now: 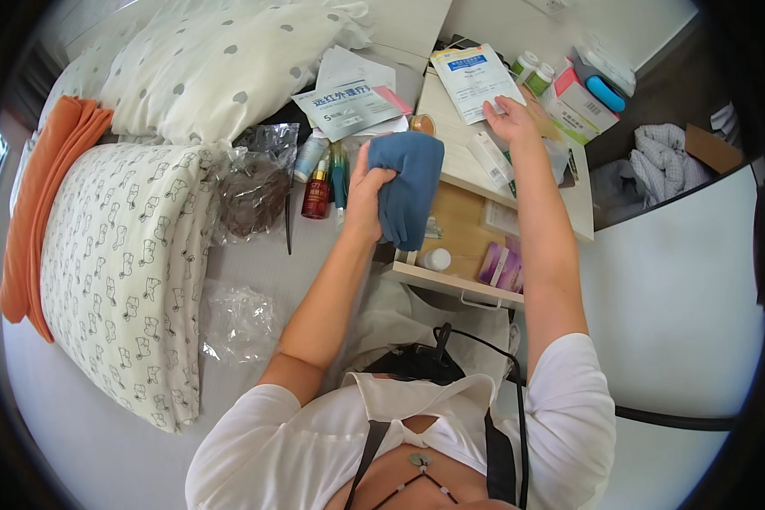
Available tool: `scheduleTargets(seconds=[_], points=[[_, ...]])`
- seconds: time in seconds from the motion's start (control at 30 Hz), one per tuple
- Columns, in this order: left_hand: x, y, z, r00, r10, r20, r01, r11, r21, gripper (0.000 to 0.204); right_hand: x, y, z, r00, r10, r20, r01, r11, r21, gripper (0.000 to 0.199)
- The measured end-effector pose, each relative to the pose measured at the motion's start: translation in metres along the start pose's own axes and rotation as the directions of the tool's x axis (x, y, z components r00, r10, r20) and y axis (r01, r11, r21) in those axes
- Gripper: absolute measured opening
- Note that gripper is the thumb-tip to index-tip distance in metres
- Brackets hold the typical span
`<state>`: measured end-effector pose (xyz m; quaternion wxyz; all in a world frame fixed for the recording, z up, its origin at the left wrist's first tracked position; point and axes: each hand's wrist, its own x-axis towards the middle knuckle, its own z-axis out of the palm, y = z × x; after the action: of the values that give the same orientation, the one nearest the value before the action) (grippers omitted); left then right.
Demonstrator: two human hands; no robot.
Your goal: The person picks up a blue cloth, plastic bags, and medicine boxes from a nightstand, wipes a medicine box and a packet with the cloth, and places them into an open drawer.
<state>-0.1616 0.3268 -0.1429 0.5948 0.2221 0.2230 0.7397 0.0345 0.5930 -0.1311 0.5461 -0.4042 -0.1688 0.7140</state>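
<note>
A folded blue cloth [410, 183] is gripped in my left hand [370, 194], its thumb pressed over the near side. It hangs above the edge of an open wooden drawer [450, 208]. My right hand [512, 121] reaches over the bedside cabinet top [446, 119], fingers apart and nothing visibly held. Its fingertips are by the lower edge of a white and blue packet [474, 78]; whether they touch it I cannot tell. Below that hand lies a small white box [491, 160]. In the drawer are a white bottle [435, 259] and a purple box [501, 267].
On the bed, left of the cabinet, lie silver packets [348, 110], a red bottle [316, 194], a plastic-wrapped brown item [251, 195] and a clear bag [240, 321]. Folded bedding [119, 263] fills the left side. Green-labelled bottles [539, 79] and a box [580, 106] stand at the cabinet's back.
</note>
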Motion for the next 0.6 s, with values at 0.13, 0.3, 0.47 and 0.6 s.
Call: scheduleTargets(seconds=[0.13,0.3,0.47,0.6], points=[[0.0,0.0,0.0,0.996,0.005,0.091,0.0,0.999,-0.05,0.056,-0.038,-0.005,0.013,0.974,-0.228,0.003,0.227,0.969,-0.095,0.027],[-0.001,0.002,0.0,0.99,-0.028,0.135,0.035,0.998,-0.049,0.057,-0.051,-0.032,-0.016,0.953,-0.237,0.187,0.231,0.972,0.052,0.033],[-0.002,0.0,0.005,0.993,-0.006,0.114,0.01,1.0,-0.028,0.044,-0.14,-0.03,-0.032,0.844,-0.472,0.256,0.478,0.877,0.043,0.028],[0.001,-0.002,-0.001,0.979,-0.172,0.113,0.165,0.984,0.063,0.046,-0.211,0.006,-0.045,0.629,-0.683,0.371,0.777,0.56,-0.287,0.028]])
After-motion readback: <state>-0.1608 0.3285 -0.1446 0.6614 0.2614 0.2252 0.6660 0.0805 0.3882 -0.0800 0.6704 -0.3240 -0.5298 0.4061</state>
